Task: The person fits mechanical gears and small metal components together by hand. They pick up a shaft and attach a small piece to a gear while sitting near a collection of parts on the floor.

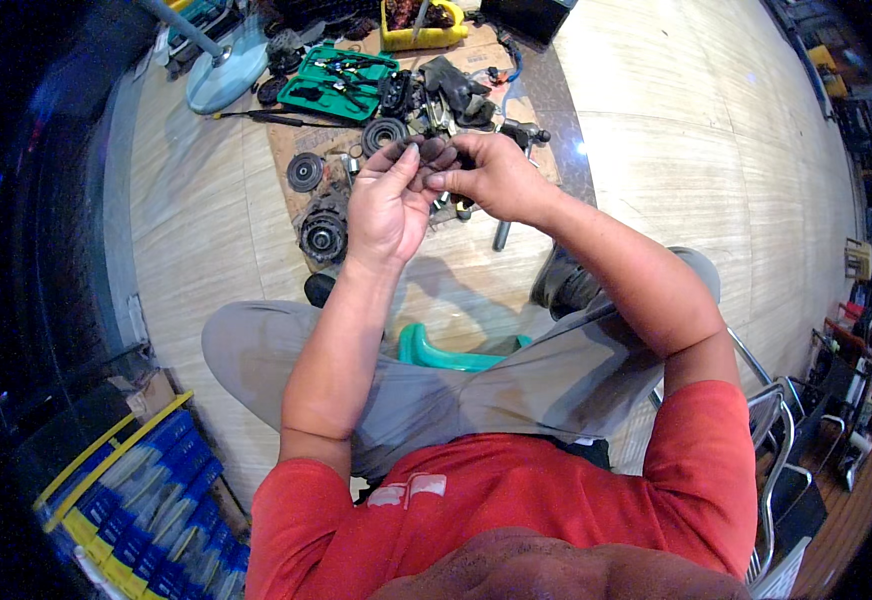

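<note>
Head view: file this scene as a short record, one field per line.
Left hand: raised, palm side showing, fingers curled
Right hand: beside the left, fingers bent toward it
Held item: cannot tell; the fingers hide it if there is one
Below the hands: cardboard bearing dark mechanical parts
Left-side parts: round dark disc, larger round part nearer the person
Tools: open green case
Far edge: yellow container with contents

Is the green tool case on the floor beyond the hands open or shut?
Open: the green tool case lies spread, with dark tools visible inside.
</note>
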`<control>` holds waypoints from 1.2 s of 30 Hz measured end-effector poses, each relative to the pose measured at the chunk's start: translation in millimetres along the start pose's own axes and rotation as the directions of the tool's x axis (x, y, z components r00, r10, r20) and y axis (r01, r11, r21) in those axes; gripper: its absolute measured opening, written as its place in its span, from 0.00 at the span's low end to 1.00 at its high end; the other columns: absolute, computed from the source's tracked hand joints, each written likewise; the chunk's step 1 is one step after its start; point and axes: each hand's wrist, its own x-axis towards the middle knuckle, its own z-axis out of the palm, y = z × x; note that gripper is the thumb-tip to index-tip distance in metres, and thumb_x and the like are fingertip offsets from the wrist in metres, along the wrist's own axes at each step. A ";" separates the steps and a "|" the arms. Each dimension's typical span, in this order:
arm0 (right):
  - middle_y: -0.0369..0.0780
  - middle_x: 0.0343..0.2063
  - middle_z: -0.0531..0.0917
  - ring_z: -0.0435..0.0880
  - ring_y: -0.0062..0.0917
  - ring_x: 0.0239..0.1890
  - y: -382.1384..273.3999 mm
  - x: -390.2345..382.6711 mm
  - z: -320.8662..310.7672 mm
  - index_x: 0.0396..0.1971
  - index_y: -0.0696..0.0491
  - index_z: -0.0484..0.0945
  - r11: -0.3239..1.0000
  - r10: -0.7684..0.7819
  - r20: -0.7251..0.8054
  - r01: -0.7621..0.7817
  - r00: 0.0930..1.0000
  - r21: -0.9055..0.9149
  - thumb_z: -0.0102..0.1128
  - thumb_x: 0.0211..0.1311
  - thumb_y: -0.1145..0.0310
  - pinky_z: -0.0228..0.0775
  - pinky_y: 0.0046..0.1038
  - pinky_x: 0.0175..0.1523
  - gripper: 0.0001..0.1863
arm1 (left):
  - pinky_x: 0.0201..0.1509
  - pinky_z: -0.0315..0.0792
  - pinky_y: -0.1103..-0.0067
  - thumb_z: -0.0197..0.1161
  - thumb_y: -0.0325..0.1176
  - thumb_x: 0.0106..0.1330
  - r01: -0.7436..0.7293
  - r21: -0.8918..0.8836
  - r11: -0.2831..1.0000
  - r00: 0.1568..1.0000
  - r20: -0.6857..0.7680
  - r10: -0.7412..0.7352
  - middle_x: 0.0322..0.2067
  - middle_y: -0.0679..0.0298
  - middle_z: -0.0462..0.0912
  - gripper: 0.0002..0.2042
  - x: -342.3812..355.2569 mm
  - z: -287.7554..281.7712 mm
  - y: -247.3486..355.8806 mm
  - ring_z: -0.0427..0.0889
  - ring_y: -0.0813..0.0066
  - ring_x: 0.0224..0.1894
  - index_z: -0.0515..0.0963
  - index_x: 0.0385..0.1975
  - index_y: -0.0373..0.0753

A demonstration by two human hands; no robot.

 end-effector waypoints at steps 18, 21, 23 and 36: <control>0.45 0.22 0.79 0.77 0.25 0.25 3.8 -4.2 1.1 0.33 0.58 0.78 0.935 -0.142 0.093 0.164 0.986 -0.314 0.61 0.58 0.67 0.69 0.30 0.34 0.10 | 0.49 0.77 0.63 0.49 0.27 0.69 -0.062 -0.042 0.997 0.971 -0.235 0.051 0.42 0.53 0.81 0.08 2.0 -3.2 26.0 0.81 0.58 0.46 0.74 0.41 0.33; 0.48 0.25 0.80 0.80 0.38 0.28 4.0 0.1 -10.9 0.33 0.57 0.79 0.805 -0.198 0.181 0.265 0.963 -0.531 0.62 0.56 0.65 0.70 0.34 0.35 0.11 | 0.45 0.79 0.65 0.49 0.26 0.69 0.052 -0.029 0.998 0.998 -0.041 -0.053 0.41 0.53 0.81 0.08 0.7 -3.2 30.1 0.82 0.59 0.42 0.74 0.41 0.33; 0.48 0.28 0.80 0.79 0.45 0.33 1.1 2.8 -22.5 0.31 0.56 0.78 0.760 -0.148 0.267 0.282 0.952 -0.585 0.62 0.54 0.65 0.70 0.38 0.37 0.10 | 0.44 0.79 0.68 0.50 0.26 0.68 0.134 0.124 0.983 0.990 -0.050 -0.129 0.39 0.53 0.82 0.08 -0.8 2.1 29.4 0.83 0.62 0.39 0.75 0.41 0.31; 0.47 0.30 0.79 0.79 0.45 0.37 -10.7 2.4 -38.4 0.29 0.56 0.74 0.504 -0.128 0.199 0.237 0.972 -0.831 0.58 0.55 0.66 0.70 0.42 0.41 0.09 | 0.35 0.75 0.81 0.57 0.28 0.64 0.279 0.885 0.373 0.960 -0.244 -0.137 0.31 0.59 0.84 0.10 -6.8 22.4 0.0 0.81 0.78 0.30 0.79 0.40 0.28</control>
